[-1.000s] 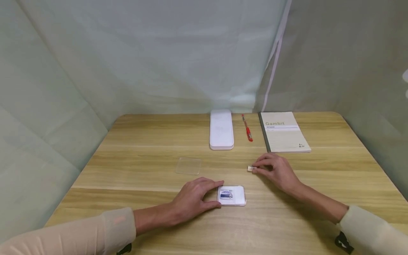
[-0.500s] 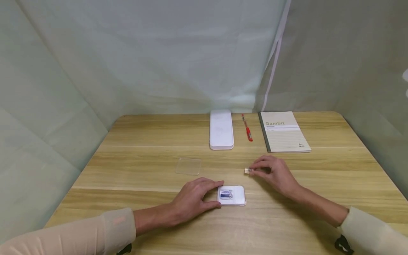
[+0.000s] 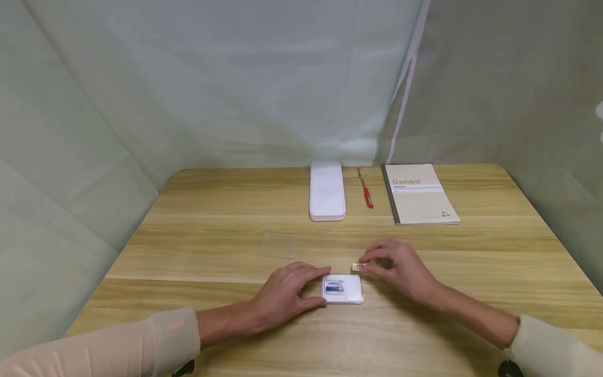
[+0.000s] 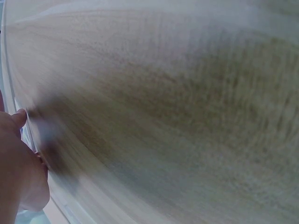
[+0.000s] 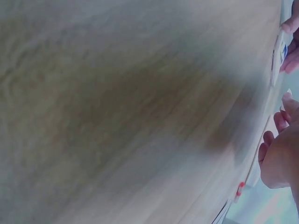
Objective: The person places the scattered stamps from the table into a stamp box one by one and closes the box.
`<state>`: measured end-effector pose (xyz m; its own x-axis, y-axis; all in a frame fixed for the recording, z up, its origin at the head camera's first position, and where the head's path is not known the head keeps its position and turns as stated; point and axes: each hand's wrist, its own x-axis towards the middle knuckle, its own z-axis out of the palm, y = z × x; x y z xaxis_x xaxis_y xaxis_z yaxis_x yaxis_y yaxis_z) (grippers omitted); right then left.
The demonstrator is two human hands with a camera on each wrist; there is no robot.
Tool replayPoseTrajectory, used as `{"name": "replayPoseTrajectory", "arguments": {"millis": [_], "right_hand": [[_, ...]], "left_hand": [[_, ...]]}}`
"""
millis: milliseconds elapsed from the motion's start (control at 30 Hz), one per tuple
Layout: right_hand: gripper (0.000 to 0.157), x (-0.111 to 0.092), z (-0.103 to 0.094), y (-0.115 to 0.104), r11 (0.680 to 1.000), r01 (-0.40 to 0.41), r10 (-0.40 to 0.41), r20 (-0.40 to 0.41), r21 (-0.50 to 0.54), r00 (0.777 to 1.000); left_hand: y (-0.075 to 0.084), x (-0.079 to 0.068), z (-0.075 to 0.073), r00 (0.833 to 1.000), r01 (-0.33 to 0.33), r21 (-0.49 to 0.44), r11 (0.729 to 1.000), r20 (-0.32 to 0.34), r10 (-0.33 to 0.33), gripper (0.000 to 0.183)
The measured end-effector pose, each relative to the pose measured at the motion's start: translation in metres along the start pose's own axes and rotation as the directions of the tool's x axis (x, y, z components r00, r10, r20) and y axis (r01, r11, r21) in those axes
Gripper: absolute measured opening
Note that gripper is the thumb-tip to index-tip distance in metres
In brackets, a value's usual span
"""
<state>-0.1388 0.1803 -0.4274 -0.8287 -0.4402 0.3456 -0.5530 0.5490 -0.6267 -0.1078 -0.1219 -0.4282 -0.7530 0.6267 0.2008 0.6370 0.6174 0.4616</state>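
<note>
On the table lies a small flat rectangular case (image 3: 354, 289), clear-edged and white inside, with a blue-and-white picture in its left part. My left hand (image 3: 282, 296) holds its left end, index finger at the far edge and thumb at the near edge. Just beyond the case's far right corner, my right hand (image 3: 400, 267) pinches a small white piece with dark print (image 3: 357, 266) between thumb and fingertips. A clear plastic rectangle (image 3: 279, 246) lies behind my left hand. The right wrist view shows my right hand (image 5: 282, 149) close to the case (image 5: 277, 58).
Toward the back of the table (image 3: 212, 225) stands a white oblong box (image 3: 327, 191). Right of it lie a red pen (image 3: 366, 193) and a notebook (image 3: 421, 195) marked Gambit. Pale cloth walls (image 3: 264, 84) enclose the table's back and sides.
My right hand has carried the small printed piece left and nearer, from open table to beside the case's far right corner. My left hand and the case have stayed in place.
</note>
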Motion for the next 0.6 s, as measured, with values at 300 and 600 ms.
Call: {"name": "replayPoseTrajectory", "arguments": {"millis": [300, 600], "right_hand": [[0.021, -0.0041, 0.007, -0.004, 0.999, 0.016, -0.017, 0.035, 0.03, 0.999], [0.019, -0.0067, 0.0105, -0.0077, 0.999, 0.007, -0.01, 0.074, 0.041, 0.997]], "left_hand": [[-0.0013, -0.0004, 0.001, 1.0, -0.008, -0.007, 1.0, -0.003, 0.008, 0.063], [-0.0008, -0.0003, 0.0008, 1.0, -0.005, -0.004, 1.0, -0.003, 0.005, 0.064]]}}
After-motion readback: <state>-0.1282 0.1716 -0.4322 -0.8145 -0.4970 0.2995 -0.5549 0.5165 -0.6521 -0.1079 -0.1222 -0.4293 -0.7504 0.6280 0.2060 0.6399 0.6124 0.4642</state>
